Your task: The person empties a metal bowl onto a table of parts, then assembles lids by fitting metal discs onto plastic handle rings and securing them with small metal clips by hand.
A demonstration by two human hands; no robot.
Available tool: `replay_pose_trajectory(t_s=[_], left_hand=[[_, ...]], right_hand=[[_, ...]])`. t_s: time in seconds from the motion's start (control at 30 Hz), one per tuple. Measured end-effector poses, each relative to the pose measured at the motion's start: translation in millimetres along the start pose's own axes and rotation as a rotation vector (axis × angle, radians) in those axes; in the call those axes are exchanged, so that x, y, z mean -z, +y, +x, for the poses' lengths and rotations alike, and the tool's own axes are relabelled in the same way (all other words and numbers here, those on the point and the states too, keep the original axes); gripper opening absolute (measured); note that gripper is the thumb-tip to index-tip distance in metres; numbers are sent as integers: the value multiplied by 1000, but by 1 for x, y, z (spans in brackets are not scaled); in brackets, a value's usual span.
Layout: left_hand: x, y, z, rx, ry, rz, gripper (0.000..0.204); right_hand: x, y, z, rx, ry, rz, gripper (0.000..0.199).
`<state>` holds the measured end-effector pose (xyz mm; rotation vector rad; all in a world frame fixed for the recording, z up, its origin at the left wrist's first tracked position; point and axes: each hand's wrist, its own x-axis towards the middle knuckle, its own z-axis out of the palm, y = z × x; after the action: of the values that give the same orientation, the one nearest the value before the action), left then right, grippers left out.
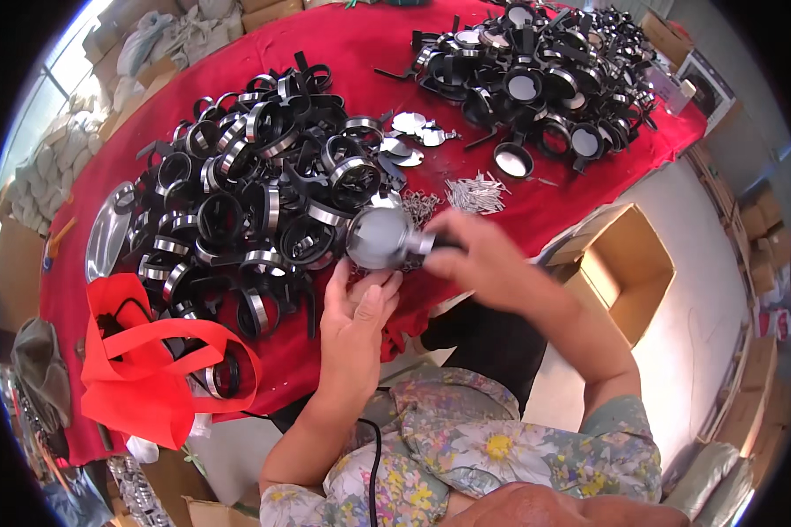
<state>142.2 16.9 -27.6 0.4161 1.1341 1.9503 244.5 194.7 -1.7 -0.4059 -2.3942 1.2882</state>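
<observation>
A round piece with a pale silvery disc (380,237) is up at the table's near edge, smeared by motion. My left hand (356,321) is at its near rim, fingers curled against it, the thumb bent over. My right hand (479,263) is closed around a black handle with a metal collar on the piece's right side; whether the handle is part of the piece I cannot tell. Just beyond lie small wire springs (422,206) and a heap of thin metal pins (476,193). Loose shiny discs (409,123) are farther back.
Black rings with silver bands (220,215) are piled on the left of the red-covered table (351,35); disc-fitted ones (523,86) are heaped at back right. A red fabric bag (141,395) lies near left. An open cardboard box (628,272) stands right.
</observation>
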Motion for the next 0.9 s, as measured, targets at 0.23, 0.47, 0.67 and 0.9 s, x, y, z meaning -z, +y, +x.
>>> replay_pose_trajectory(t_s=[0.23,0.47,0.67,0.9], left_hand=[[13,8,-12,45,41,24,60],[30,12,-13,54,92,77,50],[41,11,-3,67,111,70,44],[43,5,2,87,119,59,36]], right_hand=[[132,40,131,-81,752,423,24],[81,68,123,-82,616,310,25],[16,37,110,-10,359,-84,21],[2,49,115,90,138,-419,23]])
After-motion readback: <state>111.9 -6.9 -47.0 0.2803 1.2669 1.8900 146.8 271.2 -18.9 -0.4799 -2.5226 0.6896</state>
